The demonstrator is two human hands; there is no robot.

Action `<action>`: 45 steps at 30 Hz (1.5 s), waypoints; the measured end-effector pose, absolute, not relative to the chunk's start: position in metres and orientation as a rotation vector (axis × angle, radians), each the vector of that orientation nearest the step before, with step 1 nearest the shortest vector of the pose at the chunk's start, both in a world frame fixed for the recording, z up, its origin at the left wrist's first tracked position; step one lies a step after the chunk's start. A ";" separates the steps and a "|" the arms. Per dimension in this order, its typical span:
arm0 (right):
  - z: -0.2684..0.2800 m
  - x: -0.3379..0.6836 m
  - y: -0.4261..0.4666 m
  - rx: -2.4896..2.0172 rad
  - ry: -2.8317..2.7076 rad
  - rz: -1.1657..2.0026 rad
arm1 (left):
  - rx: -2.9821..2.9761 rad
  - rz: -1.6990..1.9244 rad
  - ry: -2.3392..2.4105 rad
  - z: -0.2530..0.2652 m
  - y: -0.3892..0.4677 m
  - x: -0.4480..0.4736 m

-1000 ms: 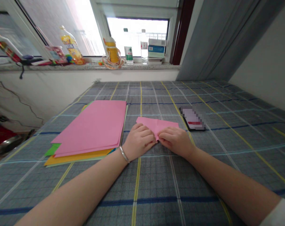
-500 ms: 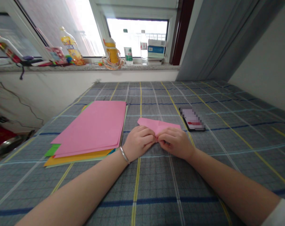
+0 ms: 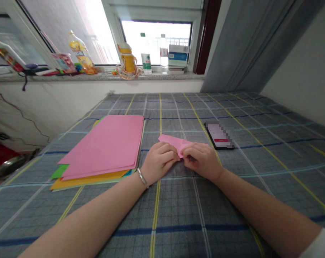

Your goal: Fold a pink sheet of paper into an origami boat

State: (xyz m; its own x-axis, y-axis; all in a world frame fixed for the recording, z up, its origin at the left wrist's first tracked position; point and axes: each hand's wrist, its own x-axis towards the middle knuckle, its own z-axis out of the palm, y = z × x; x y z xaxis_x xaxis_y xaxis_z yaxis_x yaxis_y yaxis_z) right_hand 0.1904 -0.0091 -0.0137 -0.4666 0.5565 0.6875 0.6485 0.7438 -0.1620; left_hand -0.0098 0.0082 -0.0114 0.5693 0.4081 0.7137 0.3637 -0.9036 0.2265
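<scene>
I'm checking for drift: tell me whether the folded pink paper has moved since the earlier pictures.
Yes: the folded pink paper has shifted slightly rightward, closer to the phone, which has stayed put.

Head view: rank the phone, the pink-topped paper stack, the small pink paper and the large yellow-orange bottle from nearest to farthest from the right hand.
1. Small pink paper: touching the right hand.
2. Phone: on the cloth, ahead and to the right.
3. Pink-topped paper stack: left, past the left hand.
4. Large yellow-orange bottle: far left, on the windowsill.
</scene>
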 end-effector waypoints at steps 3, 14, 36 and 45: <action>-0.018 0.193 -0.007 -0.945 -2.168 -0.170 | 2.693 1.274 0.683 -0.012 0.008 -0.011; -0.016 0.210 0.002 -1.014 -2.093 -0.123 | 2.585 1.341 0.715 -0.009 0.009 -0.017; -0.018 0.235 0.012 -1.070 -2.030 -0.151 | 2.383 1.601 0.968 0.000 0.019 -0.032; -0.017 0.236 0.013 -1.105 -1.963 -0.099 | 1.694 1.773 1.015 -0.010 0.035 -0.033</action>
State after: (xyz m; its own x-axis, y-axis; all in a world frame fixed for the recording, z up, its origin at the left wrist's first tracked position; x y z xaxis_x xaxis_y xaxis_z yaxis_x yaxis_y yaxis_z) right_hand 0.2363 0.0130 -0.0174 -0.2403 0.6620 0.7099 0.7303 0.6051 -0.3171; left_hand -0.0334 0.0347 -0.0098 -0.1162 0.7729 0.6238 0.1465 -0.6079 0.7804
